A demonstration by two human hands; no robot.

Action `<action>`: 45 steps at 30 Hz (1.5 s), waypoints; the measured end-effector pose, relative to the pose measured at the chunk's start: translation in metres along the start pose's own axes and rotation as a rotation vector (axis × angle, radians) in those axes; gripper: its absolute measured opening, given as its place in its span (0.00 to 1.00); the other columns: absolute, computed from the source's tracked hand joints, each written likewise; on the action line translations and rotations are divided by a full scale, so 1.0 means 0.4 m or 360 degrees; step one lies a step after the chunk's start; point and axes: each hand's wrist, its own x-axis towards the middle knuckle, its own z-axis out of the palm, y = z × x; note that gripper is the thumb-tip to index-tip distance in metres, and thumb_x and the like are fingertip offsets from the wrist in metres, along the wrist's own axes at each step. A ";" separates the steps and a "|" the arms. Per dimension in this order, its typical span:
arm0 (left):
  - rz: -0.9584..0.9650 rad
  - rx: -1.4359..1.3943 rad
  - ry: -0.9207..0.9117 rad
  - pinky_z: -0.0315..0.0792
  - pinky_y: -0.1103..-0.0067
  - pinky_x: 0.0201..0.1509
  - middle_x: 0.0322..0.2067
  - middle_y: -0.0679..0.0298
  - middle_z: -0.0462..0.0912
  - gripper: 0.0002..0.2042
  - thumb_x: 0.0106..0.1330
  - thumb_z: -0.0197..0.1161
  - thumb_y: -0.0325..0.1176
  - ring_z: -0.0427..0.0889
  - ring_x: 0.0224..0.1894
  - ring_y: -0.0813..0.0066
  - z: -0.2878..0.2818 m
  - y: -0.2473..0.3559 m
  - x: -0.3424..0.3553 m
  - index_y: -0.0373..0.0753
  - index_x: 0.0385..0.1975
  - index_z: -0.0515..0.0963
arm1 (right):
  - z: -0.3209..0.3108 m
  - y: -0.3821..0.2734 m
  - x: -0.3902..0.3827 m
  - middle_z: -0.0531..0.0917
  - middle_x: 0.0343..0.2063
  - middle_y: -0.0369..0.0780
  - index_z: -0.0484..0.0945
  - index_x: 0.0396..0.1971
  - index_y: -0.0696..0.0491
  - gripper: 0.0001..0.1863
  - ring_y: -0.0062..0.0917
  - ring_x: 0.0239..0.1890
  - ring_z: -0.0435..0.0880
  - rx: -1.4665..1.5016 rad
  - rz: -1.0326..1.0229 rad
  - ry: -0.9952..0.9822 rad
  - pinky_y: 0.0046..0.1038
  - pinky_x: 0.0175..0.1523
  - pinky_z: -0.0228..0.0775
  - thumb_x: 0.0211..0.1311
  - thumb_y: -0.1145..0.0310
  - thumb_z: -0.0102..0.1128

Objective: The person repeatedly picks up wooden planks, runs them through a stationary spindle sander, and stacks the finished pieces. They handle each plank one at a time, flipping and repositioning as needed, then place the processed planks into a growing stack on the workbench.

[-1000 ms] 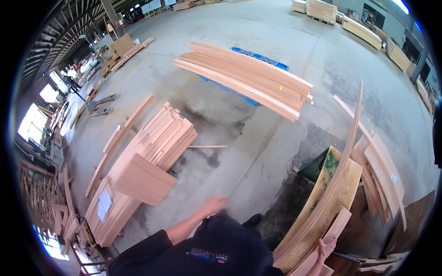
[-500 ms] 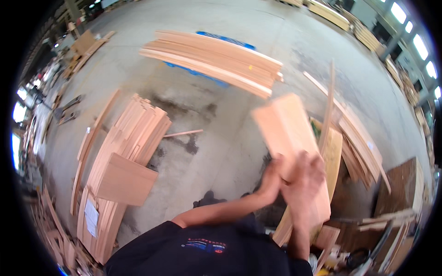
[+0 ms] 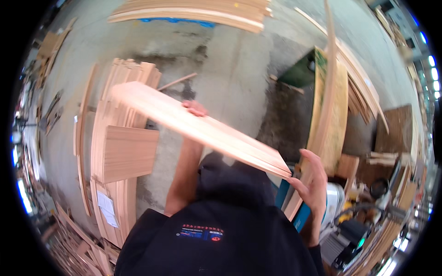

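Note:
A pale wooden board (image 3: 221,133) slants across in front of my body, its left end higher up in the view and its right end nearer to me. My left hand (image 3: 195,108) is closed round its far long edge, fingertips showing on top; the forearm passes beneath the board. By the board's right end, my right hand (image 3: 314,181) is open, fingers curved and apart from the thumb. The thumb tip is close to the board's corner; whether it touches cannot be made out.
Left of me a long stack of boards (image 3: 124,207) carries a short wide panel (image 3: 129,154) and a paper sheet (image 3: 107,209). A wooden-edged bench (image 3: 338,124) with a long strip stands at right, near a machine (image 3: 343,241). Another board stack (image 3: 193,11) lies ahead.
The board has swung from the bench side at right to lie across my front. My left hand has moved left with it, while my right hand has opened at its right end.

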 end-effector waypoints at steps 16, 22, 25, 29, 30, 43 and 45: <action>0.0186 -0.0100 -0.0144 0.67 0.80 0.37 0.20 0.69 0.71 0.09 0.70 0.51 0.25 0.73 0.24 0.78 0.252 -0.007 -0.527 0.42 0.25 0.71 | 0.276 -0.009 -0.621 0.78 0.59 0.45 0.66 0.68 0.55 0.48 0.33 0.56 0.80 0.1096 0.0129 -0.0277 0.35 0.65 0.69 0.47 0.63 0.83; 0.0094 -0.0115 -0.0186 0.67 0.83 0.39 0.20 0.70 0.71 0.09 0.71 0.50 0.26 0.74 0.24 0.79 0.331 -0.050 -0.688 0.42 0.26 0.71 | 0.338 -0.038 -0.847 0.78 0.56 0.44 0.65 0.69 0.54 0.51 0.31 0.56 0.80 0.1277 0.0194 -0.0235 0.34 0.66 0.68 0.44 0.62 0.83; -0.0023 0.0027 -0.0214 0.67 0.83 0.39 0.20 0.70 0.71 0.09 0.71 0.51 0.27 0.73 0.25 0.79 0.324 0.018 -0.756 0.42 0.26 0.71 | 0.352 -0.079 -0.924 0.77 0.57 0.43 0.64 0.70 0.54 0.50 0.31 0.57 0.79 0.1220 0.0186 -0.0231 0.34 0.67 0.67 0.45 0.63 0.83; -0.0020 0.0059 -0.0278 0.66 0.79 0.39 0.21 0.69 0.71 0.10 0.72 0.51 0.30 0.70 0.25 0.77 0.241 0.173 -0.878 0.43 0.25 0.70 | 0.410 -0.165 -1.012 0.78 0.57 0.45 0.67 0.67 0.54 0.45 0.33 0.57 0.79 0.1246 0.0215 -0.0201 0.33 0.65 0.68 0.49 0.61 0.78; -0.0007 0.0147 -0.0334 0.67 0.79 0.39 0.21 0.69 0.71 0.11 0.73 0.51 0.32 0.71 0.25 0.77 0.229 0.232 -0.913 0.43 0.25 0.70 | 0.434 -0.198 -1.032 0.79 0.56 0.46 0.68 0.66 0.55 0.42 0.34 0.56 0.80 0.1286 0.0185 -0.0208 0.32 0.64 0.68 0.51 0.60 0.76; 0.0054 0.0833 -0.0512 0.67 0.80 0.35 0.20 0.70 0.70 0.18 0.76 0.49 0.50 0.72 0.24 0.76 0.524 0.334 -1.296 0.44 0.27 0.68 | 0.699 -0.500 -1.306 0.77 0.55 0.46 0.74 0.59 0.56 0.35 0.40 0.59 0.77 0.0510 0.0132 -0.0344 0.39 0.64 0.69 0.56 0.51 0.70; 0.0007 0.0782 -0.0590 0.67 0.79 0.38 0.22 0.69 0.71 0.16 0.77 0.49 0.48 0.73 0.27 0.74 0.550 0.334 -1.330 0.45 0.29 0.68 | 0.703 -0.550 -1.332 0.77 0.56 0.48 0.74 0.58 0.56 0.33 0.43 0.59 0.76 0.0369 0.0052 -0.0372 0.37 0.65 0.68 0.52 0.62 0.73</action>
